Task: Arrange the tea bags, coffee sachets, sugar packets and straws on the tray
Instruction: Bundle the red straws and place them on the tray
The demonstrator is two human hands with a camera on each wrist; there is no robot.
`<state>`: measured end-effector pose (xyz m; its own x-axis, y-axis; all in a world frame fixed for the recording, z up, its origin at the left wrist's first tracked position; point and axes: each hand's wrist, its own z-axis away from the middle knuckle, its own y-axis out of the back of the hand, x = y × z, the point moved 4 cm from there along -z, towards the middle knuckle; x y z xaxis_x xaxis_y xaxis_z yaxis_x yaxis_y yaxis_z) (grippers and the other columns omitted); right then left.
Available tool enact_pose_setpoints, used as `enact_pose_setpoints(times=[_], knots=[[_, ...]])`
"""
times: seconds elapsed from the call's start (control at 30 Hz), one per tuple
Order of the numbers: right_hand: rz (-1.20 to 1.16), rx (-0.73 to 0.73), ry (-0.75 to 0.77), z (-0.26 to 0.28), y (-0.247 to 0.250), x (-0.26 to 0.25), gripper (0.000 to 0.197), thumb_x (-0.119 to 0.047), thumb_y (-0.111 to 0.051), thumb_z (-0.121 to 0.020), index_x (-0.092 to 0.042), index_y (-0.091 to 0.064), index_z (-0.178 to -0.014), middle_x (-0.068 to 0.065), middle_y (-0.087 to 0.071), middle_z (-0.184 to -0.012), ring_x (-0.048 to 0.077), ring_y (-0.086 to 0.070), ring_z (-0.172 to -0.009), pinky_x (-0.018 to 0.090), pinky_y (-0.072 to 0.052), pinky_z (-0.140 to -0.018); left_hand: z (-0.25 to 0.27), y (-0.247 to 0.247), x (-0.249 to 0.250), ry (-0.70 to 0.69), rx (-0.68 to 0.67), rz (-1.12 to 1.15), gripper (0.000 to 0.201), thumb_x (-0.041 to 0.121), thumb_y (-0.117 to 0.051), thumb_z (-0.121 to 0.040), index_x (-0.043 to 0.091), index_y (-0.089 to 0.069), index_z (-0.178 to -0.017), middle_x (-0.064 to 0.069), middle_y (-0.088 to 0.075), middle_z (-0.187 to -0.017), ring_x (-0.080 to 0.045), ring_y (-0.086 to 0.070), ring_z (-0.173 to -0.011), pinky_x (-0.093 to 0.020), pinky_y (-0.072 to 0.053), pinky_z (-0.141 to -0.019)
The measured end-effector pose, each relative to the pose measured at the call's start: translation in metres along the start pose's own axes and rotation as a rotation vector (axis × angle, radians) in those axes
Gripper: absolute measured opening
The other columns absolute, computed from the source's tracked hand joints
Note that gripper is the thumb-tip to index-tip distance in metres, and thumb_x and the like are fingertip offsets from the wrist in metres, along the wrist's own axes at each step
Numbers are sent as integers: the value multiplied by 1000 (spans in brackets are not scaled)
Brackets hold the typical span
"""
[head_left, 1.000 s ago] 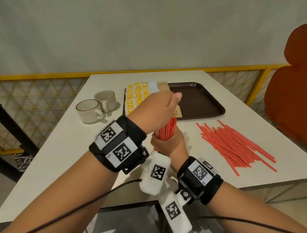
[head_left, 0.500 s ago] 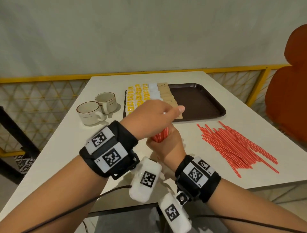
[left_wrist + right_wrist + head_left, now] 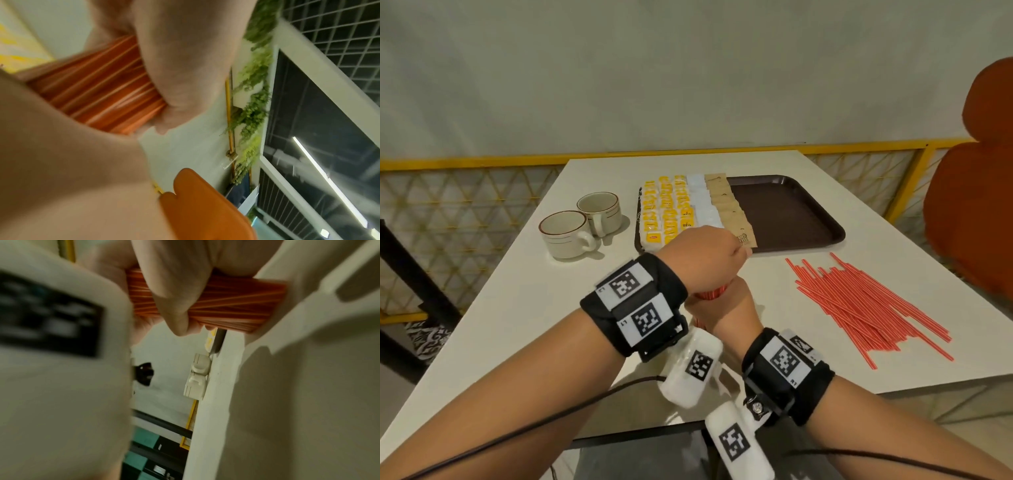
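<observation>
Both hands grasp one upright bundle of red straws (image 3: 711,294): the right hand (image 3: 726,310) wraps it low, the left hand (image 3: 705,251) clenches its top. The bundle stands on the surface (image 3: 517,308) just in front of the brown tray (image 3: 791,212); loose straws (image 3: 859,301) lie right of it.

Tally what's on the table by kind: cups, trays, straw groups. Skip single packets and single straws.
Cups: 2
Tray: 1
Straw pile, loose on the table: 1
Straw bundle, gripped by left hand and right hand: 1
Total: 5
</observation>
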<state>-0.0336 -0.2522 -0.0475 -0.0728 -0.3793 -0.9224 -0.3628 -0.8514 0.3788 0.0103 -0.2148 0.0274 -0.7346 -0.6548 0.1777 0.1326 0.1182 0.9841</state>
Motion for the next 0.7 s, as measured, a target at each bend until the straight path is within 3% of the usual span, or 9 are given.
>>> enact_pose_setpoints(times=[0.07, 0.17, 0.27, 0.33, 0.4, 0.47, 0.57, 0.63, 0.7], knots=[[-70, -2, -8, -1, 4, 0, 18, 1, -62, -77, -11, -52, -67, 5, -58, -60, 11, -56, -53, 22, -44, -49, -5, 2, -2, -20, -24, 17, 52, 38, -27, -103, 5, -68, -104, -10, -65, -99, -23, -58, -88, -32, -44, -76], [-114, -8, -10, -2, 6, 0, 16, 1, -63, -79, -8, -54, -70, 5, -57, -59, 0, -54, -45, 12, -41, -43, -5, 7, 0, -45, 24, 45, 52, 36, -29, -103, 0, -64, -90, -10, -55, -77, -20, -50, -71, -27, -36, -61], [-193, -28, -43, 1, 0, 4, 6, 2, -62, -80, 1, -58, -83, 18, -63, -69, 18, -61, -56, 30, -52, -53, -3, 0, 1, -36, 8, -30, 52, 39, -25, -104, 6, -64, -98, -9, -62, -91, -23, -56, -85, -28, -39, -68], [-273, -42, -87, 2, 0, 8, 12, 6, -61, -77, -3, -54, -81, 14, -55, -63, 24, -54, -51, 32, -46, -46, -1, 3, -5, -29, -44, 296, 53, 51, -29, -100, 14, -65, -110, -7, -66, -109, -20, -60, -100, -32, -42, -87], [-361, -65, -118, 1, 2, 11, 15, 6, -62, -73, -2, -53, -81, 12, -51, -65, 23, -51, -54, 31, -44, -49, 5, 10, -15, 8, -49, 902, 51, 64, -37, -90, 29, -61, -117, 7, -65, -121, -9, -59, -113, -34, -39, -103], [-366, -46, -111, 0, 5, 13, 15, 3, -65, -71, -1, -55, -82, 10, -52, -68, 23, -53, -58, 36, -48, -55, 14, 7, -26, 31, 7, 1240, 51, 67, -53, -79, 35, -57, -118, 9, -63, -125, -6, -57, -117, -36, -40, -105], [-321, -36, -67, 0, 7, 8, 17, -1, -62, -71, -9, -60, -86, 10, -57, -70, 25, -60, -63, 38, -52, -59, 24, -13, -23, -44, 87, 1087, 58, 33, -82, -70, 32, -53, -120, 10, -64, -121, -5, -60, -113, -33, -49, -98], [-308, -60, -39, 0, 8, 5, 19, 2, -62, -78, -14, -61, -87, 6, -60, -76, 25, -62, -72, 38, -53, -66, 24, -22, -21, 3, 213, 1045, 58, 15, -85, -67, 27, -54, -114, 8, -69, -110, -3, -65, -100, -29, -53, -90], [-374, -107, -54, -1, 7, 2, 24, 6, -63, -83, -17, -61, -91, -2, -61, -81, 13, -60, -74, 26, -54, -68, 20, -24, -21, 52, 330, 1095, 52, 10, -84, -68, 22, -54, -109, 4, -72, -99, -7, -67, -92, -31, -54, -87]])
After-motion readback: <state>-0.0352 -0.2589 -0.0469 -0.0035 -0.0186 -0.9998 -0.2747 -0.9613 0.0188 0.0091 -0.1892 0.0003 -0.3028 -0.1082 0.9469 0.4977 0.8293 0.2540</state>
